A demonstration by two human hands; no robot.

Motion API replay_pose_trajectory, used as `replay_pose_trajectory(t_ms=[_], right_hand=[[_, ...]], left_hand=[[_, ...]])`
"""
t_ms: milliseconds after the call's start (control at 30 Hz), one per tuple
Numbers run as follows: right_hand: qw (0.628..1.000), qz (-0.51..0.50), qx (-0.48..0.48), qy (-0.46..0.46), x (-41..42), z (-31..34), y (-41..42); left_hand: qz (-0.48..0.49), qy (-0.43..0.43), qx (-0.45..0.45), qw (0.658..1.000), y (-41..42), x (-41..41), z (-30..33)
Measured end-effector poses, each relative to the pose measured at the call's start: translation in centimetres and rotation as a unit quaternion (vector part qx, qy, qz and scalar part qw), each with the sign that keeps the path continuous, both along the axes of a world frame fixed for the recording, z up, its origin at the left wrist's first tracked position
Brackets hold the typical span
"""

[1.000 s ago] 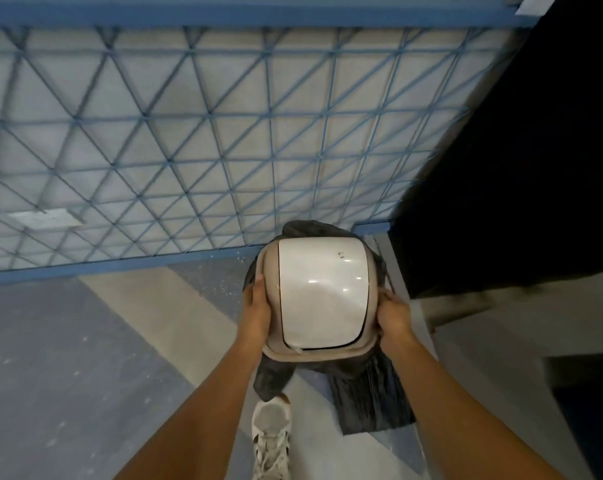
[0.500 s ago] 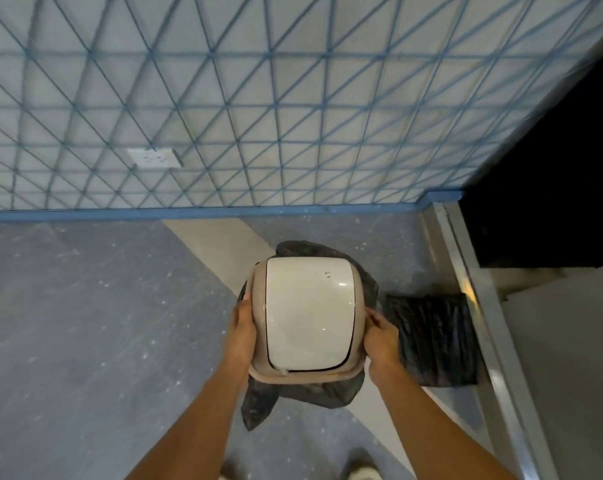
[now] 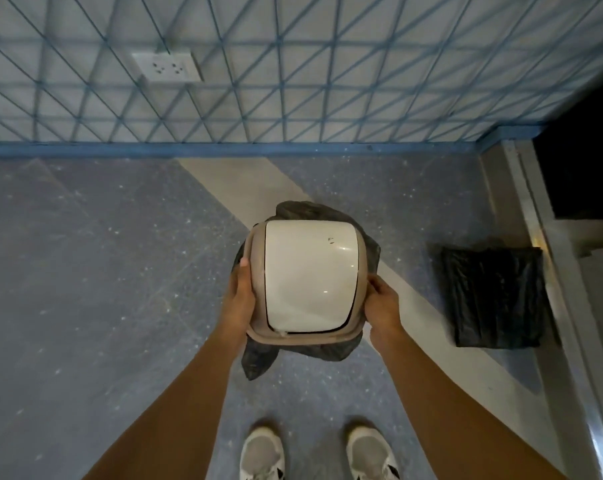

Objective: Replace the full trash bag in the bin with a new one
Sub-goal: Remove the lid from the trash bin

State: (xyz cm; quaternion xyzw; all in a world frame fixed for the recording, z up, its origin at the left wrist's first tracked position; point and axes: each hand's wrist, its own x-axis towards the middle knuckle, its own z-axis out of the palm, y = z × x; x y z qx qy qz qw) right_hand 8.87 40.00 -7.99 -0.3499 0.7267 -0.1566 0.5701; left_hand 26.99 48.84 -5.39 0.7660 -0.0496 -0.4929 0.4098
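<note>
Grey speckled floor [image 3: 85,289] runs up to a wall [image 3: 327,64] with a blue lattice pattern, and the bin [image 3: 307,337] stands on that floor directly ahead of the shoes [image 3: 262,452]. Its lid [image 3: 310,275] lies between the two hands, long axis running away from the person; the left hand [image 3: 239,303] and right hand [image 3: 381,306] grip opposite rims with fingers curled, equally near. Full bag [image 3: 258,358] edges spill out below the fingers, so the lift is judged straight up; the folded new bag [image 3: 497,296] lies well off beyond the right-hand fingers.
</note>
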Motion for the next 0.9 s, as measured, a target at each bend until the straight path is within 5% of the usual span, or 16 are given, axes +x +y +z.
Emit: replay_pose_trajectory(t_ms=[267,567,900], right_hand=[[1.000,0.021,-0.022,0.005,1.5,-2.0,-0.2],[0.993,0.095,-0.023,0.066,2.1,-0.2,-0.4],[0.967,0.189,-0.169,0.027,7.0,5.2,-2.4]], left_hand=[[0.034,0.046,0.014,0.998,0.3,1.1,-2.6],[0.004,-0.043,0.032,0.999,-0.4,2.2,-1.4],[-0.115,-0.158,-0.060,0.979,-3.4,3.7,1.7]])
